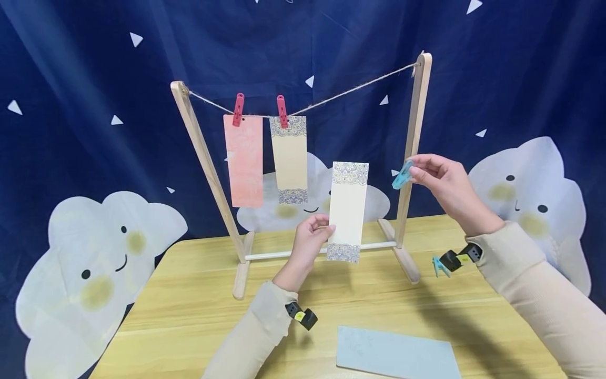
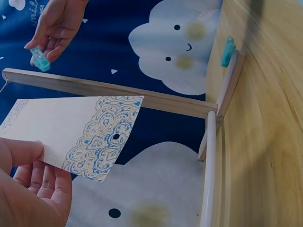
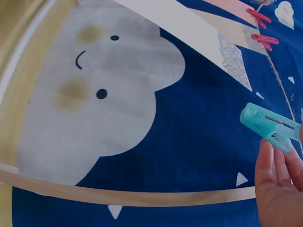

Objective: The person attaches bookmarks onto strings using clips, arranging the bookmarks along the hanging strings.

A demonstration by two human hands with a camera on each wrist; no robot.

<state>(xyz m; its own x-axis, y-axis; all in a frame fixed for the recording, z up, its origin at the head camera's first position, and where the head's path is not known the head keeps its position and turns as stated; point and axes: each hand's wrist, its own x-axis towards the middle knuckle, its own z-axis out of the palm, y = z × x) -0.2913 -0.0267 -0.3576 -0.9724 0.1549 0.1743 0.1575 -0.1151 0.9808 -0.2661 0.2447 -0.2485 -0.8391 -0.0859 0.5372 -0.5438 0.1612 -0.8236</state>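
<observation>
My left hand (image 1: 310,239) pinches the left edge of a cream card (image 1: 347,205) with ornate patterned ends, held upright below the twine (image 1: 355,93). A small dark hole near one end of this card shows in the left wrist view. Beside the right post, my right hand (image 1: 445,181) pinches a teal clothespin (image 3: 270,125) between thumb and fingers, apart from card and twine. Two red clothespins, one on the left (image 1: 238,109) and one on the right (image 1: 282,111), fasten a pink card (image 1: 243,163) and a beige patterned card (image 1: 290,158) to the twine.
A wooden stand with a left post (image 1: 203,158), a right post (image 1: 416,116) and a white crossbar (image 1: 270,255) stands on the wooden table (image 1: 189,316). A pale blue card (image 1: 395,351) lies near the front. Another teal clothespin (image 1: 440,267) is beyond the right wrist camera.
</observation>
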